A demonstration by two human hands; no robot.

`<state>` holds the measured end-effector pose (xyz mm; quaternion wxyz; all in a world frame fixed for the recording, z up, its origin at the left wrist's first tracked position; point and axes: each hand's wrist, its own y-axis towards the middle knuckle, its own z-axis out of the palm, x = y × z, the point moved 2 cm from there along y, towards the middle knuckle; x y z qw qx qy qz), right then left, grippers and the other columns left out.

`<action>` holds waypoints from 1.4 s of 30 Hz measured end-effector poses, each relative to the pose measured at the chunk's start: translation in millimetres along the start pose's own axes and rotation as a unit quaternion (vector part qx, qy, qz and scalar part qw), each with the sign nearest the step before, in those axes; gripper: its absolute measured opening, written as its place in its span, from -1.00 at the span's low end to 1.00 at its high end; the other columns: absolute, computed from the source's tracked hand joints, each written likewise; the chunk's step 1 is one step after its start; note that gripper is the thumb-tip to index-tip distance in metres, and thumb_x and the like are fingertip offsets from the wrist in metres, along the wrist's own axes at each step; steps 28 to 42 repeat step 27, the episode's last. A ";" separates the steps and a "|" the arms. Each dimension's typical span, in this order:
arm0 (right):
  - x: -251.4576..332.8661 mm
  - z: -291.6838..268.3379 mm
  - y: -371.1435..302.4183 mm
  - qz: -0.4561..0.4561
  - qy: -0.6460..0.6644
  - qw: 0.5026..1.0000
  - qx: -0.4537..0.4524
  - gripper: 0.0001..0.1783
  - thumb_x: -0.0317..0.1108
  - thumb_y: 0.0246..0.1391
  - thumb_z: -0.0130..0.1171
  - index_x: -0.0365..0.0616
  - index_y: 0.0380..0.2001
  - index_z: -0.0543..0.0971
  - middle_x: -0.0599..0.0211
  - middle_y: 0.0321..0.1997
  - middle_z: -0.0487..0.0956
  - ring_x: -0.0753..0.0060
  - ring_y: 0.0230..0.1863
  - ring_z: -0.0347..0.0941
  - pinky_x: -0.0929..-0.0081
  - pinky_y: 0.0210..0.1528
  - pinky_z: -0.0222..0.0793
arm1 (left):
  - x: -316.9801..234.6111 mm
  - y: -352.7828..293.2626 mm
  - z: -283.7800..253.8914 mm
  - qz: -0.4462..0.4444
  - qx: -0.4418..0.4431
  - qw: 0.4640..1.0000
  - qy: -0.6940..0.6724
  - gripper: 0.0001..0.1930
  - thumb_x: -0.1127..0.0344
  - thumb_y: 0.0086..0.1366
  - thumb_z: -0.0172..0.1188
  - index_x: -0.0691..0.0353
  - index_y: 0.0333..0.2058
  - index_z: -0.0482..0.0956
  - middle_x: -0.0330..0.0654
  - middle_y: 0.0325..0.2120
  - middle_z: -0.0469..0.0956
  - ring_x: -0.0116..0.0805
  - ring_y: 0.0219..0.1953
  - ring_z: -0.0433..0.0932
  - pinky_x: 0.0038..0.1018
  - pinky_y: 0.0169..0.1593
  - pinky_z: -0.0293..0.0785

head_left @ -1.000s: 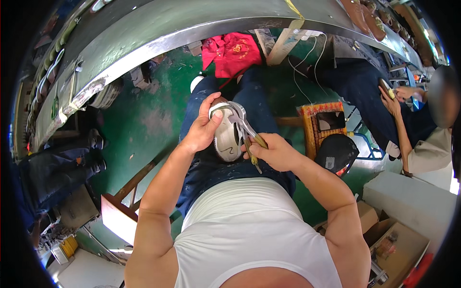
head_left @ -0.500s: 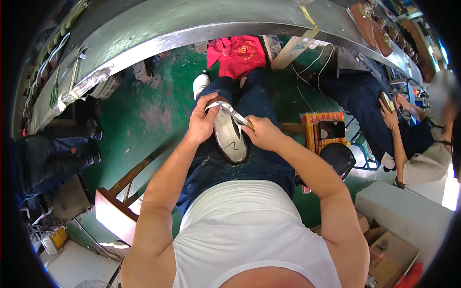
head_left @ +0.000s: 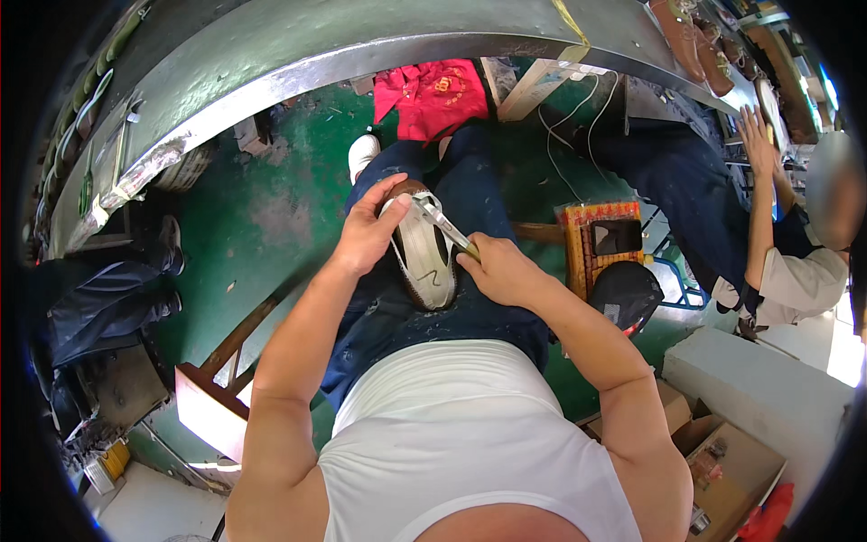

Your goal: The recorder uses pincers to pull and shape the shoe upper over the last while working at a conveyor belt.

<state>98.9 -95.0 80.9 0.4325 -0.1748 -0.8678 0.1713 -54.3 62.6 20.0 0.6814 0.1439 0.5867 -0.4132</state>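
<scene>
A shoe (head_left: 426,271) with a brown upper lies sole up across my thighs, its off-white underside marked with a dark squiggle. My left hand (head_left: 368,229) is closed on the far end, thumb pressed onto the sole's left edge. A narrow white strip (head_left: 404,256) runs along that edge. In my closed right hand (head_left: 496,267) is a slim metal tool (head_left: 442,219) with a yellowish handle. Its silvery end slants over the far part of the sole, close to my left thumb. Whether its tip touches the sole, I cannot tell.
A grey workbench (head_left: 316,54) crosses ahead, with brown shoes (head_left: 679,41) at its right. A red garment (head_left: 432,98) lies beyond my knees. A co-worker sits to the right, past a bamboo-slat seat (head_left: 578,244) with a phone and dark cap. Another person's legs (head_left: 113,289) show at left.
The white strip, raised off the shoe between my hands before, now lies lower against the sole. My right hand has lowered slightly. The co-worker's hands have moved up toward the bench.
</scene>
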 end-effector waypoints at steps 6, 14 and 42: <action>-14.3 -16.5 -5.1 0.022 0.070 0.991 0.115 -0.69 -0.22 0.21 0.12 -0.32 -0.25 0.47 -0.06 -0.40 0.58 -0.10 -0.29 0.54 0.18 -0.19 0.40 | 10.4 5.8 0.2 0.031 -0.071 0.995 0.060 -0.58 0.30 0.32 0.23 0.21 0.13 0.47 -0.19 -0.06 0.55 -0.45 0.00 0.46 -0.49 0.12 0.37; 12.6 -19.5 -10.1 -0.108 0.175 0.969 -0.136 -0.56 -0.10 0.20 0.17 -0.23 -0.03 0.44 0.15 -0.25 0.58 0.22 -0.26 0.53 0.34 -0.15 0.41 | -25.0 -66.7 22.9 0.200 0.034 0.959 0.200 -0.24 0.44 0.20 0.29 0.33 0.33 0.10 0.09 0.25 0.29 -0.09 0.27 0.32 -0.32 0.31 0.21; 4.8 -19.6 -12.3 -0.126 0.204 0.966 -0.099 -0.40 0.11 0.09 0.26 -0.18 -0.04 0.48 0.11 -0.30 0.59 0.18 -0.27 0.56 0.34 -0.18 0.43 | -29.6 -98.0 68.0 0.186 0.036 0.919 0.345 -0.03 0.27 0.05 0.46 0.37 0.33 0.05 0.18 0.29 0.20 0.13 0.35 0.16 -0.19 0.36 0.12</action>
